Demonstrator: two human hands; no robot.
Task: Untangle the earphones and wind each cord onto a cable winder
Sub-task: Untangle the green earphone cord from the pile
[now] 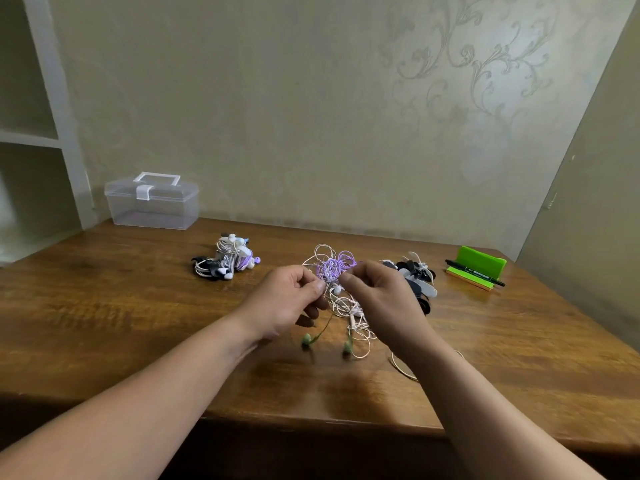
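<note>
**Inspector:** Where is the work piece?

**Onlooker:** The knotted clump of lilac, pale pink and green earphone cords point(334, 271) is held between both hands over the middle of the brown wooden table point(104, 306). It looks raised just off the surface, though from here I cannot be sure its lower loops are clear of the wood.

**Inspector:** State of the fingers?

**Onlooker:** The left hand point(294, 299) pinches a strand between thumb and forefinger at the clump's left flank, with its other fingers curled under. The right hand point(377, 299) pinches at the right flank. Which colour each pinch has hold of is too fine to tell.

**Inspector:** How does it lie relative to them?

**Onlooker:** The lilac coils sit just beyond the fingertips, toward the back edge. The long axis runs from there toward the front edge, ending in two green earbuds point(306, 339) hanging below the left hand. Both hands are equally near, so I judge the pull must go sideways, across that axis.

**Inspector:** And the winders?

**Onlooker:** A heap of black and white flat cable winders point(417, 275) lies just beyond the right hand, toward the right edge. A bundle of wound white and black earphones point(225, 263) lies well apart, toward the back left.
</note>
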